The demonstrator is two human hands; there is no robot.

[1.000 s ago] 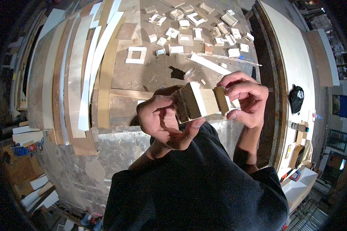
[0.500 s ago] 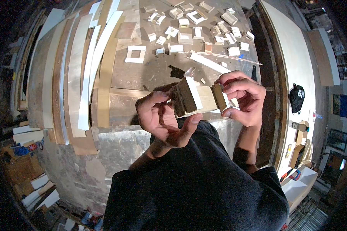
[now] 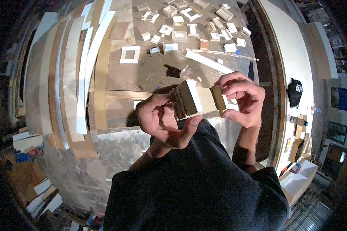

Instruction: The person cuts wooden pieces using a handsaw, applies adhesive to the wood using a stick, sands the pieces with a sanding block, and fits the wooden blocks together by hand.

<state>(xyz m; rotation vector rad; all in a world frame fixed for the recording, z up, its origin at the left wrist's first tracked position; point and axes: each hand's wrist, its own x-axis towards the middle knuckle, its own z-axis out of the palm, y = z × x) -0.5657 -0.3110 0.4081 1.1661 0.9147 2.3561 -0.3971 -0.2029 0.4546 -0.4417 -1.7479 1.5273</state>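
Between my hands, in front of my chest, is a small wooden assembly (image 3: 204, 101) made of pale blocks and strips, with a white-edged piece at its left end and a narrow strip across its right end. My left hand (image 3: 162, 117) grips the left end, thumb below and fingers behind. At the right end my right hand (image 3: 245, 98) pinches the narrow strip between thumb and fingers. The assembly is held up, tilted slightly, above the near edge of the workbench (image 3: 142, 79).
Several small wooden frames and blocks (image 3: 180, 36) lie scattered over the bench's far part. Long boards and strips (image 3: 71, 77) are stacked at left. A long white strip (image 3: 208, 61) rests behind my hands. On the right stands a pale panel (image 3: 281, 46) with a black pouch (image 3: 295, 93).
My hands keep the same hold on the wooden assembly. The view has shifted slightly, so the bench and its pieces appear a little farther left.
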